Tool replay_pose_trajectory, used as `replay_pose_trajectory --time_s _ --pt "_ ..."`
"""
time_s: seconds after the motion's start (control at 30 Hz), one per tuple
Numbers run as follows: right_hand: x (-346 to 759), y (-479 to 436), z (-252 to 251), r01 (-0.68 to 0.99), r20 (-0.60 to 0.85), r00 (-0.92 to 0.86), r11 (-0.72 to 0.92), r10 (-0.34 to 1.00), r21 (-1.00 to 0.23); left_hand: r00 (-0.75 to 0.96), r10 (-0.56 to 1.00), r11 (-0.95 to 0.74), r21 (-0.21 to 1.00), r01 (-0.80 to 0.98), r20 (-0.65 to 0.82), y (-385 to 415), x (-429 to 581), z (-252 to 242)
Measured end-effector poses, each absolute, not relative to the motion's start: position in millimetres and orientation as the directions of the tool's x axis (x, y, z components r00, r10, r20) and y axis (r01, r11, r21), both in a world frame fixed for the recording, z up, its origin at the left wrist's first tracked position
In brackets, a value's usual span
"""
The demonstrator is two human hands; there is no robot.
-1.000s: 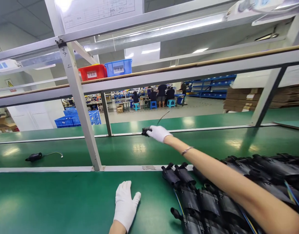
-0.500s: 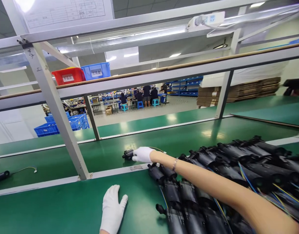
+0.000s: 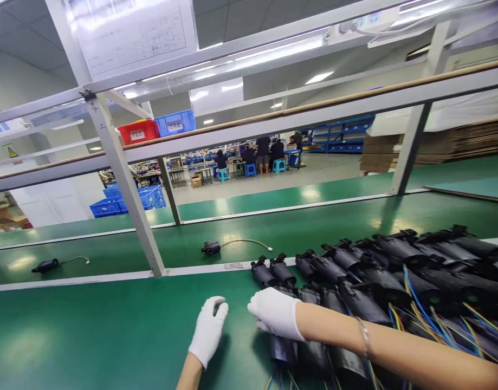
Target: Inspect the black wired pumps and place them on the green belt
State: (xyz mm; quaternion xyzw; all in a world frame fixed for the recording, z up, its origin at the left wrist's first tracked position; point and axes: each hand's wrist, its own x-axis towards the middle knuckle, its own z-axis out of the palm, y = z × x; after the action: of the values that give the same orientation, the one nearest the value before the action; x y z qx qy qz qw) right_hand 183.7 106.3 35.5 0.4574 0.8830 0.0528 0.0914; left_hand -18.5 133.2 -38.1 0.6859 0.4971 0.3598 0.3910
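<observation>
Lying heaped: glossy black cylindrical parts (image 3: 374, 290), wire-tailed.

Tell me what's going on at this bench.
A person in white gloves works at a green table. The right hand lies on the near edge of a pile of black parts with coloured wires; whether it grips one is unclear. The left hand rests open on the table, holding nothing. On the belt beyond, a lone part with a white wire lies apart from the pile, and a second part lies further left.
</observation>
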Motion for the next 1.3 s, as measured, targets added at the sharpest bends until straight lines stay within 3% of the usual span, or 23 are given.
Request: replay_pose_trajectory --time_s 0.13,0.27,0.33,0.4,0.47,0.57,0.63,0.7,0.77,0.87,1.0,1.13,1.3 --pt "176 91 81 0.795 0.112 -0.604 0.587 0.789 0.152 0.463 0.886 -0.06 0.997 0.04 0.035 100 8 -19" --pt "169 74 126 0.795 0.279 -0.592 0.604 0.756 0.05 0.555 0.829 0.105 0.952 -0.289 0.077 75 26 9" --pt "169 69 136 0.802 0.399 -0.485 0.578 0.778 -0.153 0.519 0.847 0.184 0.853 -0.488 0.114 68 26 28" --pt "170 66 133 0.726 0.461 -0.312 0.521 0.831 -0.448 0.469 0.873 0.257 0.689 -0.678 0.135 64 20 51" --pt "168 64 119 0.622 0.399 -0.249 0.461 0.883 -0.633 0.408 0.903 0.295 0.499 -0.815 0.132 65 12 73" --pt "154 59 95 0.603 0.144 -0.437 0.408 0.888 -0.685 0.259 0.963 0.226 0.305 -0.925 0.073 72 -1 100" --pt "143 55 85 0.601 -0.029 -0.499 0.322 0.866 -0.731 0.16 0.987 0.155 0.242 -0.958 0.0 79 -8 109" --pt "137 53 83 0.605 -0.113 -0.46 0.217 0.881 -0.766 0.101 0.993 0.113 0.216 -0.97 -0.065 87 -13 111" --pt "138 56 85 0.616 -0.124 -0.398 0.165 0.909 -0.77 0.105 0.989 0.123 0.185 -0.975 -0.107 93 -16 106" --pt "148 65 86 0.634 -0.065 -0.393 0.219 0.917 -0.742 0.155 0.979 0.172 0.12 -0.978 -0.133 98 -14 94" --pt "167 76 74 0.657 0.194 -0.404 0.431 0.894 -0.619 0.139 0.958 0.163 0.079 -0.983 -0.25 96 -4 84" --pt "180 80 68 0.639 0.418 -0.461 0.62 0.783 -0.456 0.168 0.94 0.185 0.029 -0.982 -0.297 92 4 82" --pt "187 74 81 0.573 0.555 -0.598 0.792 0.579 -0.209 0.272 0.932 0.268 -0.049 -0.962 -0.24 88 4 84"
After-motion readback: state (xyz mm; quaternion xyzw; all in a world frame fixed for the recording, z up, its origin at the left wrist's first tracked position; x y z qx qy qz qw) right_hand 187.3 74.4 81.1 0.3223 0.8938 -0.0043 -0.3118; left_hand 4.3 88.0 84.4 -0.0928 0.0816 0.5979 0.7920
